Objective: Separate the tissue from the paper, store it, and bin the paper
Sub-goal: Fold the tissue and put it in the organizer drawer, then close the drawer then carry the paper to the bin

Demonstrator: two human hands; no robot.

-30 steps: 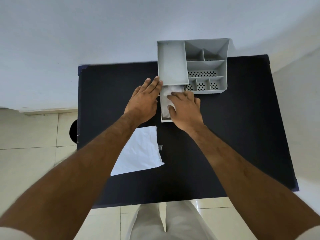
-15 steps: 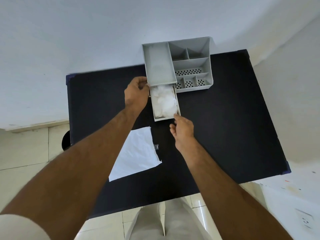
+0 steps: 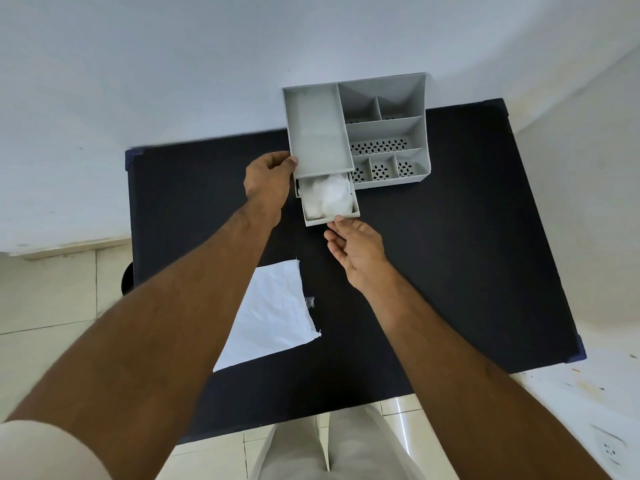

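A grey organiser [image 3: 320, 133] stands at the far edge of the black table [image 3: 450, 254]. Its drawer [image 3: 330, 220] is partly pulled out and holds crumpled white tissue [image 3: 329, 197]. My left hand [image 3: 268, 183] grips the organiser's left front corner. My right hand [image 3: 356, 249] is just in front of the drawer, fingertips touching its front edge, fingers apart and holding nothing. A white sheet of paper [image 3: 273, 313] lies flat on the table nearer to me, partly under my left forearm.
The organiser's right side has several open compartments [image 3: 384, 147] with perforated floors. A small clear scrap [image 3: 309, 301] lies beside the paper. A dark round object [image 3: 127, 278] shows on the floor left of the table. A wall is right behind the table.
My right hand left the tissue in the drawer and drew back to the drawer's front. The drawer is now in further than half a second ago. My left hand shifted to grip the organiser's corner.
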